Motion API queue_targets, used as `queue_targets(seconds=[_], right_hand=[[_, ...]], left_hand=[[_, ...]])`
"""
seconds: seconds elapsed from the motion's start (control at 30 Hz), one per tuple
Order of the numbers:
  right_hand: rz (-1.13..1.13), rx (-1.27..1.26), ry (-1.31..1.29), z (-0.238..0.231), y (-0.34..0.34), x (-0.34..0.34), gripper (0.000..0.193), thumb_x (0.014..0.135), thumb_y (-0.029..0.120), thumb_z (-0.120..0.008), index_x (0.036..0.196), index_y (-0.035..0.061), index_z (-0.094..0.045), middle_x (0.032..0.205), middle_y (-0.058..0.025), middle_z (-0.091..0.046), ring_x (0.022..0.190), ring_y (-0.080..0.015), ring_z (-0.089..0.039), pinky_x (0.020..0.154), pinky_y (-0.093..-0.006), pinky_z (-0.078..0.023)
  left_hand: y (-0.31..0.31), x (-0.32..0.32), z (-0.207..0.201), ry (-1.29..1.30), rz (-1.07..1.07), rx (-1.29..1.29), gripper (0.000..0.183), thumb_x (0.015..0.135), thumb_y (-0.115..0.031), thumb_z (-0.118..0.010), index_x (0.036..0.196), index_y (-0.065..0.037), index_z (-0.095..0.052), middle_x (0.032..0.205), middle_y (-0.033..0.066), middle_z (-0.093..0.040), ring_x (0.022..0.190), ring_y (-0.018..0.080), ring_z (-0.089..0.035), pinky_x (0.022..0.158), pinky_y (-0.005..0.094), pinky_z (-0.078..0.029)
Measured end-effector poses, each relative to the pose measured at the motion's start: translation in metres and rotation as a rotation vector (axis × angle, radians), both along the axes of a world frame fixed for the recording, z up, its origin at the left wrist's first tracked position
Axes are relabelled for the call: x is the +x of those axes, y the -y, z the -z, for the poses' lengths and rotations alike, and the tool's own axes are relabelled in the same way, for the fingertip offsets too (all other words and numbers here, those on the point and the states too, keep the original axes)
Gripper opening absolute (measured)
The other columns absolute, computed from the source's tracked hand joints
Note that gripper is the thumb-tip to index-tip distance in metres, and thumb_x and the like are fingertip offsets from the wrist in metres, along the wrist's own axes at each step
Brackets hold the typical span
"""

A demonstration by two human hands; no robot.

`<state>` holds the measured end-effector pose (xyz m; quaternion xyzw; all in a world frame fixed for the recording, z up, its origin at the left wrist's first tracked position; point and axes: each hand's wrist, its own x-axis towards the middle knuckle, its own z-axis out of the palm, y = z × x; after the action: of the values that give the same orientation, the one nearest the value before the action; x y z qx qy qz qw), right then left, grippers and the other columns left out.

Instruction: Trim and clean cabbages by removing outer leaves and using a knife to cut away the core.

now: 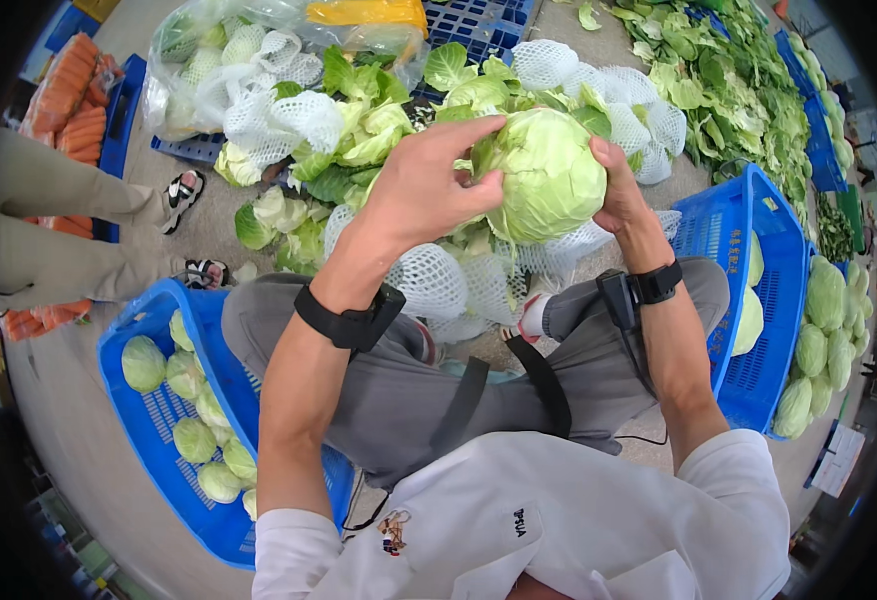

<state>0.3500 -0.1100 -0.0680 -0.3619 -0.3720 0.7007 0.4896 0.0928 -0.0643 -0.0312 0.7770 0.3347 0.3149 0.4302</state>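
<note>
A pale green cabbage [547, 180] is held up in front of me, above a heap of loose leaves and foam nets. My right hand [619, 190] grips its right side, thumb near the top and the other fingers hidden behind it. On the left side, my left hand [429, 185] curves against the cabbage with its thumb and forefinger; its remaining fingers are partly hidden. White foam nets [429, 280] lie directly below the cabbage, between my knees. Torn outer leaves [374, 135] spread beyond my left hand.
A blue crate [144, 440] with several cabbages stands at my left, another blue crate [769, 340] at my right. Long pale cabbages [824, 310] lie further right. Leaves pile up [729, 110] at the far right. A person's legs [59, 215] stand at the left, near bagged carrots [74, 85].
</note>
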Motion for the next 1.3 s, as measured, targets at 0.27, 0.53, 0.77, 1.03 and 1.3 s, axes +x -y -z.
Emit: queue_targets(seconds=[0.27, 0.53, 0.77, 1.03, 1.3], right_hand=[[0.005, -0.029, -0.004, 0.012, 0.002, 0.016, 0.082, 0.090, 0.054, -0.064, 0.146, -0.0027, -0.043, 0.140, -0.0208, -0.057, 0.121, -0.0301, -0.064, 0.103, -0.0429, -0.054], [0.108, -0.068, -0.145, -0.002, 0.003, 0.003, 0.083, 0.090, 0.057, -0.063, 0.142, -0.0053, -0.046, 0.136, -0.0235, -0.060, 0.121, -0.0328, -0.064, 0.101, -0.0456, -0.055], [0.158, -0.050, -0.144, 0.004, 0.006, 0.008, 0.086, 0.087, 0.058, -0.067, 0.141, -0.0061, -0.048, 0.133, -0.0238, -0.061, 0.113, -0.0329, -0.068, 0.098, -0.0451, -0.057], [-0.030, 0.023, -0.101, -0.020, 0.001, -0.003, 0.098, 0.083, 0.058, -0.070, 0.153, -0.0015, -0.035, 0.145, -0.0212, -0.052, 0.126, -0.0312, -0.059, 0.105, -0.0433, -0.052], [-0.036, 0.015, -0.003, -0.029, -0.003, -0.011, 0.111, 0.073, 0.063, -0.074, 0.155, 0.0018, -0.032, 0.148, -0.0192, -0.048, 0.131, -0.0308, -0.056, 0.109, -0.0422, -0.048]], left_hand=[[-0.001, -0.004, 0.006, -0.012, -0.040, 0.011, 0.047, 0.086, -0.007, -0.063, 0.133, -0.006, -0.063, 0.116, 0.0163, -0.071, 0.102, 0.0203, -0.070, 0.077, 0.0319, -0.058], [0.007, 0.003, 0.009, 0.038, -0.088, 0.298, 0.024, 0.095, -0.018, -0.069, 0.107, -0.001, -0.057, 0.104, 0.0105, -0.060, 0.085, 0.0215, -0.063, 0.065, 0.0320, -0.056], [-0.002, -0.002, 0.025, 0.140, -0.160, -0.011, 0.016, 0.099, -0.014, -0.059, 0.102, 0.001, -0.055, 0.108, 0.0110, -0.065, 0.092, 0.0184, -0.065, 0.066, 0.0324, -0.058], [0.000, -0.006, -0.006, 0.286, -0.126, -0.435, 0.044, 0.098, -0.034, -0.069, 0.128, -0.004, -0.058, 0.123, 0.0108, -0.064, 0.106, 0.0185, -0.064, 0.089, 0.0356, -0.054], [0.004, -0.011, -0.004, 0.067, -0.082, 0.059, 0.035, 0.090, -0.007, -0.069, 0.125, -0.005, -0.066, 0.090, 0.0059, -0.073, 0.078, 0.0117, -0.070, 0.073, 0.0266, -0.057]])
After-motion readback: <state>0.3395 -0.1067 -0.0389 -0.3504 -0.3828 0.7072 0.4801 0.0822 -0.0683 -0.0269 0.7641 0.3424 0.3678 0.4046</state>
